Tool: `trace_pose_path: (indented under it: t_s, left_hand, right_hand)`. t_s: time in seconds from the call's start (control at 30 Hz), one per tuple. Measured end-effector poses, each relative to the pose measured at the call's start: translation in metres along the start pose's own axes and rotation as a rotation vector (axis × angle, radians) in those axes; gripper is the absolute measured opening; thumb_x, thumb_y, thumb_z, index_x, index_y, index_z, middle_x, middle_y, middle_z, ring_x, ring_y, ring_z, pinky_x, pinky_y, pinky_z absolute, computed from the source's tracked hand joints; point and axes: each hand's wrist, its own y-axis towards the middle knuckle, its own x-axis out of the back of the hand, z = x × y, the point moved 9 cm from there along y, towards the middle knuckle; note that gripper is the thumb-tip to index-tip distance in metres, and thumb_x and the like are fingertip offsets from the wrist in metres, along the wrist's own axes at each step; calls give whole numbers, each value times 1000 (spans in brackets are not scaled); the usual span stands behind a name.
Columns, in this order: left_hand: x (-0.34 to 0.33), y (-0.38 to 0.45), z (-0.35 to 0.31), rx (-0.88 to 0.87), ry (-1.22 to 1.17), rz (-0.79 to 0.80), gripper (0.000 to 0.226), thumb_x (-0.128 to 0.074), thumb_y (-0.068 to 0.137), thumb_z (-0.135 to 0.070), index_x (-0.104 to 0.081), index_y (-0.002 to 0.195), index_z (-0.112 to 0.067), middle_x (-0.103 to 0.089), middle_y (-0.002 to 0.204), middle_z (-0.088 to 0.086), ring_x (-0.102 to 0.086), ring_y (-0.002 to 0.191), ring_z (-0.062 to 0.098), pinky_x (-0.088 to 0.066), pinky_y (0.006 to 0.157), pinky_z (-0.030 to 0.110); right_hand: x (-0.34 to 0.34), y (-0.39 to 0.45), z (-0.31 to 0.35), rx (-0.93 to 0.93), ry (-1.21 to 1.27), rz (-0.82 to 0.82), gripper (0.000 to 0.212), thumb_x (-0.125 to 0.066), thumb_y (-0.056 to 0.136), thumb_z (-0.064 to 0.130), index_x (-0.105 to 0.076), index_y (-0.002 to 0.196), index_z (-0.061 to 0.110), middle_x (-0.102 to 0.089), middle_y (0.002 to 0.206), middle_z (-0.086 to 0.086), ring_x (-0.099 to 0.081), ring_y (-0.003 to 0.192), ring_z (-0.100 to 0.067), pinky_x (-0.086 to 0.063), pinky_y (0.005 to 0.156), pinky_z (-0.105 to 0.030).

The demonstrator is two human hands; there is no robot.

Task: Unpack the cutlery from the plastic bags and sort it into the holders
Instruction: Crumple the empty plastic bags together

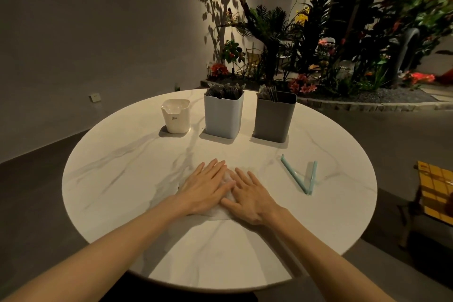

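Observation:
My left hand (pixel 207 187) and my right hand (pixel 250 196) lie flat side by side, fingers straight, pressing a clear crumpled plastic bag (pixel 226 213) onto the round marble table (pixel 117 174). The bag shows only between and under the hands. At the far side stand three holders: a small white one (pixel 176 116), a light blue one (pixel 222 116) packed with dark cutlery, and a grey one (pixel 274 119) with several wrapped pieces. Two pale blue sticks (pixel 300 175) form a V to the right of my hands.
A chair with a yellow checked cushion (pixel 435 191) stands at the right beside the table. Behind the table are a bed of plants and flowers (pixel 318 56) with a stone border, and a plain wall on the left.

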Motion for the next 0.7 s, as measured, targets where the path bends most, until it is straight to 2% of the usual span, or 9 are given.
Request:
trace_pose_path:
  t_s: [0.13, 0.23, 0.3, 0.37, 0.43, 0.5, 0.53, 0.63, 0.7]
  left_hand:
    - [-7, -1, 2, 5, -48, -4, 65, -18, 107, -50, -4, 162, -18, -1, 170, -4, 5, 156, 11, 1, 127, 36]
    - [1, -1, 8, 0, -236, -12, 75, -33, 98, -62, -23, 160, -21, -13, 169, -1, -5, 156, 15, -7, 127, 41]
    - [16, -3, 26, 130, -494, -84, 99, -44, 71, -83, -35, 154, -30, -23, 166, -6, -16, 154, 14, -17, 125, 45]
    - [20, -5, 48, 295, -725, -143, 114, -59, 54, -92, -36, 151, -36, -32, 161, -8, -30, 149, 17, -29, 121, 47]
    - [20, -8, 58, 434, -685, -130, 120, -71, 52, -83, -28, 154, -34, -39, 155, -2, -40, 142, 22, -36, 116, 46]
    - [21, -7, 58, 459, -607, -84, 118, -84, 58, -63, -26, 155, -29, -46, 149, 3, -45, 137, 26, -41, 111, 40]
    - [19, -6, 57, 467, -641, -40, 111, -89, 62, -51, -33, 153, -24, -50, 146, 3, -48, 133, 25, -43, 108, 36]
    - [20, 1, 47, 450, -810, 100, 77, -97, 51, -38, -68, 118, -15, -73, 116, 2, -67, 108, 22, -53, 100, 38]
    - [26, 6, 33, 394, -953, 168, 68, -98, 51, -36, -74, 111, -16, -77, 108, 5, -70, 107, 28, -54, 101, 46]
  right_hand:
    - [-3, 2, -1, -1, 25, 55, 81, -12, 95, 75, 3, 161, 31, 6, 169, 5, 10, 156, -19, 10, 125, -44]
    - [18, 0, -7, -29, 281, 96, 86, -39, 86, 83, -25, 157, 37, -16, 168, 8, -4, 156, -19, 2, 126, -51]
    - [50, -3, -31, -191, 554, -110, 90, -48, 69, 92, -44, 144, 42, -34, 160, 11, -27, 149, -18, -19, 124, -53]
    - [68, -14, -67, -477, 598, -325, 93, -55, 66, 91, -46, 140, 35, -46, 150, 4, -48, 133, -22, -43, 111, -47]
    - [58, -24, -78, -679, 473, -188, 95, -66, 65, 85, -49, 134, 22, -58, 134, -3, -60, 115, -24, -54, 94, -38]
    - [41, -23, -74, -672, 485, -27, 74, -80, 67, 69, -59, 115, 17, -66, 111, -2, -65, 95, -21, -60, 85, -35]
    - [39, -22, -72, -640, 561, -25, 60, -85, 70, 57, -63, 106, 15, -67, 103, -3, -67, 89, -21, -62, 82, -36]
    - [54, -22, -74, -513, 849, -138, 27, -82, 80, 35, -72, 95, 14, -70, 94, -6, -67, 88, -22, -62, 78, -34]
    - [72, -26, -81, -460, 1050, -245, 25, -81, 82, 29, -73, 98, 11, -72, 98, -11, -70, 94, -32, -61, 87, -43]
